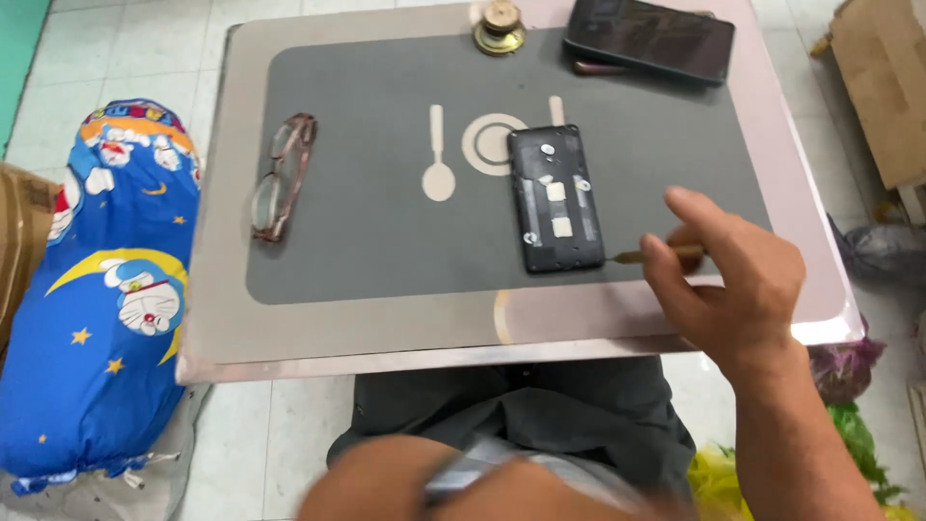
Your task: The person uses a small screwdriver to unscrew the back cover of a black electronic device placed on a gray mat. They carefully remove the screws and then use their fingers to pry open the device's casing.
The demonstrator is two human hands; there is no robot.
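fingers of right hand (pixel 728 280) pinch thin tool (pixel 656 255) beside opened phone (pixel 557 198); left hand (pixel 386 482) blurred, grip unclear.

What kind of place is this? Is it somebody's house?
Probably a home corner used for phone repair. A small low table stands on a tiled floor, a cartoon bolster lies beside it, and an opened phone sits on the table near the right hand holding a tool.

Matt grey mat (pixel 386 232) on a smooth, shiny metal table (pixel 830 289); at twelve o'clock, a glossy brass-looking knob (pixel 499 29).
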